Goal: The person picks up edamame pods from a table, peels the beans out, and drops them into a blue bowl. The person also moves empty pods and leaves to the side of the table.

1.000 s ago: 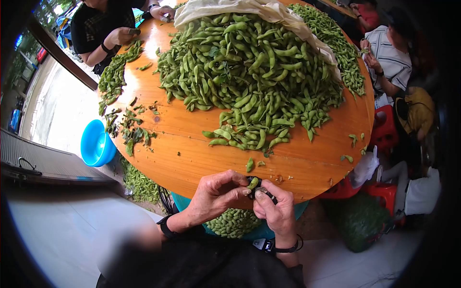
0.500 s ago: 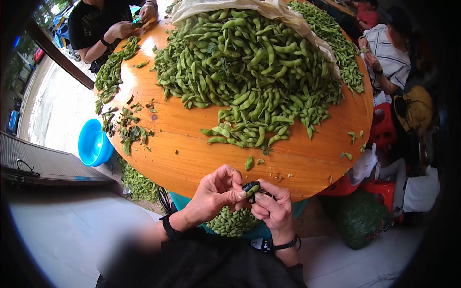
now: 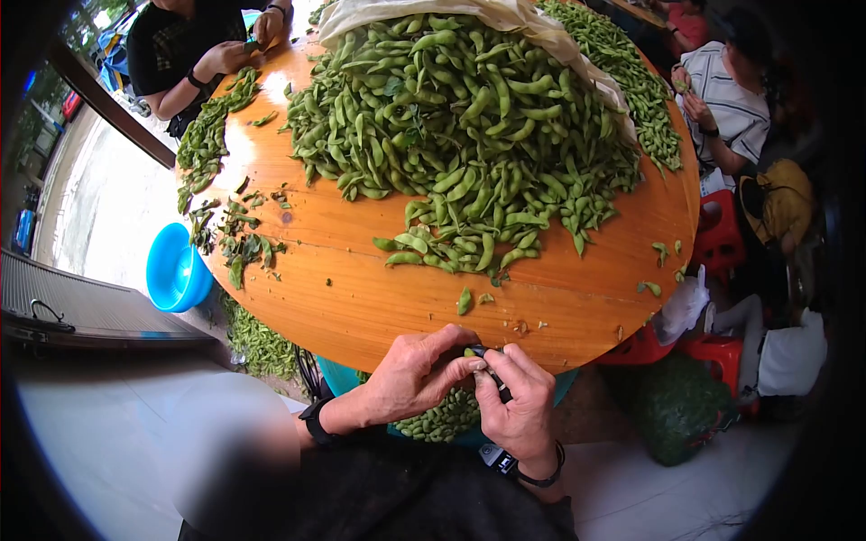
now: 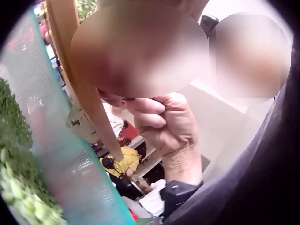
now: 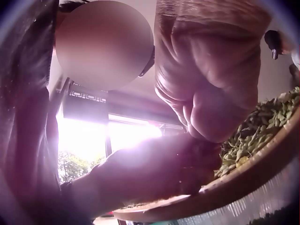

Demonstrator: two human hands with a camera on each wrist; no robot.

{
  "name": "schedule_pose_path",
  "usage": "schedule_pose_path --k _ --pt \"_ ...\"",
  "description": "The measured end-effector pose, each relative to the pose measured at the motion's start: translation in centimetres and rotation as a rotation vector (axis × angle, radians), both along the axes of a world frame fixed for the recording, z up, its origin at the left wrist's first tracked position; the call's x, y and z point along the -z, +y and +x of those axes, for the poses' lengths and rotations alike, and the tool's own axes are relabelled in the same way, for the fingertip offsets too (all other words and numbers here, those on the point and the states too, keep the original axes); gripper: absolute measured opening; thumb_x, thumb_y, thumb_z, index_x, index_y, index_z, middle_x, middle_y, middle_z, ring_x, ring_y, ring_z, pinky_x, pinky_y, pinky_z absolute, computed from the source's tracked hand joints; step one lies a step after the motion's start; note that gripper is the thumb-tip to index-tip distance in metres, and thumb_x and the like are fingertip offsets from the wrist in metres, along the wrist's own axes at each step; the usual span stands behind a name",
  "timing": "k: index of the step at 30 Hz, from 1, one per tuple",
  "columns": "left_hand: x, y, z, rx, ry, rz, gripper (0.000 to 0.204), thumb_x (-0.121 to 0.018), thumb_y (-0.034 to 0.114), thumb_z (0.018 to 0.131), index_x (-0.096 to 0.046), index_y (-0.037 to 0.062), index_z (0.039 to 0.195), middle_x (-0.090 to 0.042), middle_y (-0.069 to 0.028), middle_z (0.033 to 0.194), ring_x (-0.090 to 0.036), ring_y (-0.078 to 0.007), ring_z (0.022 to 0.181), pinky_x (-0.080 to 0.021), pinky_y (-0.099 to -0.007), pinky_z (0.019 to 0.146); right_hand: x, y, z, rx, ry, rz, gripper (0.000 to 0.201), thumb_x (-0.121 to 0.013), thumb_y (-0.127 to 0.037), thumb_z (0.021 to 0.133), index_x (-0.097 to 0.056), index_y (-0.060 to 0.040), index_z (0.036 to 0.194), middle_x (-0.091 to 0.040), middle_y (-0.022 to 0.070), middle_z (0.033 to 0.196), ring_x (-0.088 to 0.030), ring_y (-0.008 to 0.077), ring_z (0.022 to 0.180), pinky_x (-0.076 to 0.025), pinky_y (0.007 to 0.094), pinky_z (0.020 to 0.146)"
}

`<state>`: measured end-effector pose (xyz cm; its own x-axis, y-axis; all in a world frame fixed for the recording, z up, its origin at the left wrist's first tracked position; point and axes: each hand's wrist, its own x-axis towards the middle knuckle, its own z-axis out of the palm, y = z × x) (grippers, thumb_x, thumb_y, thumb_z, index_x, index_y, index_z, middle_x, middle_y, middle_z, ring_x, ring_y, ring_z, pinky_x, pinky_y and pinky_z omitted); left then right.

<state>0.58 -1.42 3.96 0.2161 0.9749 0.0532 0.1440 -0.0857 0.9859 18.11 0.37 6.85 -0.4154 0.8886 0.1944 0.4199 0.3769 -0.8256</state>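
Over the near table edge in the head view, my left hand (image 3: 410, 374) pinches a green soybean pod (image 3: 469, 353) between thumb and fingers. Close against it, my right hand (image 3: 519, 406) grips a small black tool (image 3: 499, 386), its fingers curled around it; the exact kind of tool cannot be made out. Both fingertips meet at the pod, which is mostly covered. Below the hands, a teal basket (image 3: 338, 377) holds many green soybean pods (image 3: 442, 417). In the right wrist view, the heel of my right hand (image 5: 206, 75) hides the work.
A large heap of pods (image 3: 469, 117) covers much of the round wooden table (image 3: 334, 311), partly under a pale cloth (image 3: 505, 18). One loose pod (image 3: 465, 301) lies nearby. Leaf scraps (image 3: 244, 239) lie at left, above a blue basin (image 3: 178, 270). Other people sit across and at right.
The tool and pod, plainly visible between the hands before, have turned and are now largely covered by the fingers. My right hand has rotated inward and the fingertips have drawn closer together.
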Motion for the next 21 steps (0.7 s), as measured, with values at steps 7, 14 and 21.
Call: schedule_pose_path --k 7,14,21 --pt "-1.0 0.1 -1.0 0.095 0.138 0.000 0.026 -0.059 0.004 0.093 -0.053 -0.0015 0.118 -0.065 -0.0238 0.082 -0.066 -0.0423 0.079 -0.052 -0.0442 0.064 0.2 0.3 0.1 -0.010 0.006 0.053 0.018 -0.065 0.004 0.081 -0.064 0.0050 0.098 -0.056 0.0149 0.080 -0.062 0.0330 0.069 -0.049 0.0386 0.060" --pt "-1.5 0.7 -1.4 0.140 -0.262 -0.415 0.035 -0.037 0.013 0.106 -0.048 -0.0022 0.136 -0.053 -0.0012 0.071 -0.050 -0.0087 0.065 -0.045 -0.0261 0.063 1.7 -0.8 -1.8 0.154 -0.018 0.142 0.022 -0.062 0.006 0.081 -0.062 0.0035 0.102 -0.055 0.0161 0.084 -0.060 0.0346 0.069 -0.049 0.0393 0.058" --pt "-0.4 -0.1 0.8 -0.163 -0.787 -0.619 0.038 -0.038 0.003 0.094 -0.053 0.0014 0.129 -0.057 0.0011 0.087 -0.051 -0.0046 0.071 -0.044 -0.0199 0.064 3.0 -1.6 -4.2 0.266 -0.166 0.431 0.025 -0.062 0.007 0.079 -0.061 0.0055 0.104 -0.052 0.0190 0.087 -0.059 0.0380 0.071 -0.049 0.0419 0.058"
